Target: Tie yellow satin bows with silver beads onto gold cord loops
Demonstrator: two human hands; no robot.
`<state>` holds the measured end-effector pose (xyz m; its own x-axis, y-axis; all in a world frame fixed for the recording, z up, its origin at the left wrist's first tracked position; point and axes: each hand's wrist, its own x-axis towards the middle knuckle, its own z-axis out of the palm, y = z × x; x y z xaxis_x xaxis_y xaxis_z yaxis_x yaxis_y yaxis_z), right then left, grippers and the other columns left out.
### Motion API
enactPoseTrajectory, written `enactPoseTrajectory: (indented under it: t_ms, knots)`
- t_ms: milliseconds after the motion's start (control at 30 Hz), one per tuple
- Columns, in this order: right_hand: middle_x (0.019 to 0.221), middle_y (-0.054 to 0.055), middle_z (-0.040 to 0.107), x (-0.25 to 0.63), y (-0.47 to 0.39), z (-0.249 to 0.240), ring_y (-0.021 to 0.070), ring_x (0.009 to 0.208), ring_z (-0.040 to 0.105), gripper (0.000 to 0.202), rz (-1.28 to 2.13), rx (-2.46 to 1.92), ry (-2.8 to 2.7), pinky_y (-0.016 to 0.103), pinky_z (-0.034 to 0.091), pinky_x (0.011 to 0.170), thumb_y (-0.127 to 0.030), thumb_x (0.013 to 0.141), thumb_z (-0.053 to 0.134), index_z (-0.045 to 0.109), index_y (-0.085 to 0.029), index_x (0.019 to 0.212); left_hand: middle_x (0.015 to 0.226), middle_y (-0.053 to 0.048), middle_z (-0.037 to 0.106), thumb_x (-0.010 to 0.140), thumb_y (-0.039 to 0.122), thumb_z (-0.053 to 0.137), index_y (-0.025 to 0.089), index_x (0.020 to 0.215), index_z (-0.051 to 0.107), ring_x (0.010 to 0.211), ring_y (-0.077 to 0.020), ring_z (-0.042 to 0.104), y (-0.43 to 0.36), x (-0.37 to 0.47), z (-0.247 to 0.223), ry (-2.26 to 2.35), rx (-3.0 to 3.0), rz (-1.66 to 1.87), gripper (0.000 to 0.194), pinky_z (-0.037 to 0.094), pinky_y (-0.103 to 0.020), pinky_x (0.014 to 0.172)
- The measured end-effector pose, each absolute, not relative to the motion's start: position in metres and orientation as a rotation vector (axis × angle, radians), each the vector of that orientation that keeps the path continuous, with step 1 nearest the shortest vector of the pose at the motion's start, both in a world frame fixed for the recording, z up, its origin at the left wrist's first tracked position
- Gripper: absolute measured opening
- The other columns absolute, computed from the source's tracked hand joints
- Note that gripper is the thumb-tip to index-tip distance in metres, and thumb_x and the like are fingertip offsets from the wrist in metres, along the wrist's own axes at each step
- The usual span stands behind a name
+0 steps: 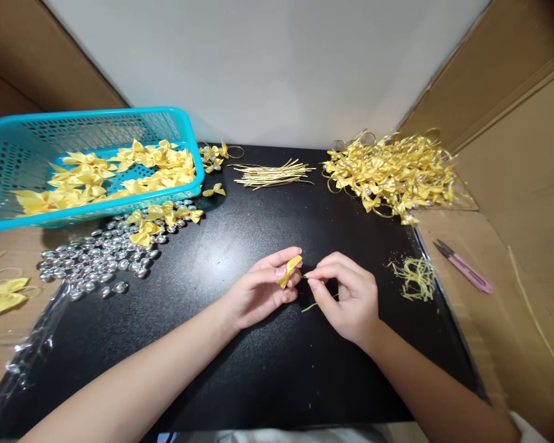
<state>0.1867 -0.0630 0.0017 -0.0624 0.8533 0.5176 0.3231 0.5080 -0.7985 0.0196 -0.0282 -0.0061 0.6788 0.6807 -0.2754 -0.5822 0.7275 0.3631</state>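
My left hand [263, 286] pinches a yellow ribbon bow [289, 271] between thumb and fingers, above the middle of the black table [258, 375]. Close on its right, my right hand [346, 295] is closed in a pinch on a thin gold cord [310, 306]. One end of the cord runs toward the bow, and a tail hangs below the right fingers. Whether the cord is joined to the bow is hidden by the fingers.
A turquoise basket [196, 141] of yellow bows stands back left, with silver beads [92, 258] before it. Cut gold cords [274, 173] lie at the back. A heap of finished-looking bows [392, 175] is back right, cord scraps [413, 278] and pink snips [466, 267] nearer.
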Motion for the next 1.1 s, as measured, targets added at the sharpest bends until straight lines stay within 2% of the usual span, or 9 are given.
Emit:
enactPoseTrajectory:
  t_ms: [600,1100]
  knots:
    - [0.071,0.003,0.066,0.1856,-0.0636,0.0022,0.0145,0.065,0.061,0.014,0.570,-1.048,-1.640,0.029,0.050,0.059,-0.008,0.082,0.061,0.069,-0.019,0.081,0.077,0.001,0.063,0.067,0.006,0.080,0.019,0.093,0.075,0.059,-0.0038,0.055,-0.0310,0.0191,-0.0042,0.384,0.259,0.701,0.029,0.043,-0.013,0.052]
    - [0.072,0.003,0.065,0.1863,-0.0626,0.0026,0.0142,0.066,0.061,0.015,0.558,-1.030,-1.652,0.029,0.051,0.060,-0.007,0.083,0.061,0.068,-0.019,0.081,0.078,0.001,0.063,0.068,0.006,0.080,0.019,0.094,0.076,0.060,-0.0042,0.056,-0.0309,0.0189,-0.0037,0.388,0.261,0.685,0.030,0.044,-0.012,0.052]
